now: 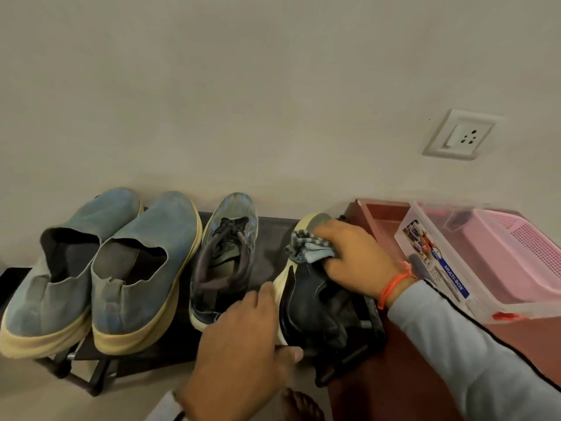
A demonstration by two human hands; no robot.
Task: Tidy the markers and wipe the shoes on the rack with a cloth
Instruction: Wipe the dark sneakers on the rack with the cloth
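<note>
Cloth: a small crumpled cloth, soft woven fabric in pale blue with a grey striped edge, bunched on the toe half of the dark sneaker.
Right hand: the right hand presses down on the cloth, fingers curled over it so the grip is closed round the fabric; an orange thread band circles the wrist above a light grey sleeve.
Dark sneaker: the dark sneaker, rightmost shoe on the rack, tilted on its side, matte dark upper with a smooth cream sole turned leftward and a rounded toe pointing to the wall.
Left hand: the left hand holds the heel end of that sneaker, thumb hooked under its lower edge, fingers lying over the sole; the grip is closed on the shoe.
Laced sneaker: the laced sneaker just left, upright, grey-green mesh with black laces and a pale sole.
Slip-ons: a pair of slip-ons at the left, side by side and touching, dusty blue suede-like uppers with thick cream soles.
Rack: a dark shoe rack with thin metal tube legs, set against a plain wall.
Table: a reddish-brown table beside the rack, bearing a clear plastic box with a printed label and a pink perforated basket touching it.
Wall: a white square socket plate.
</note>
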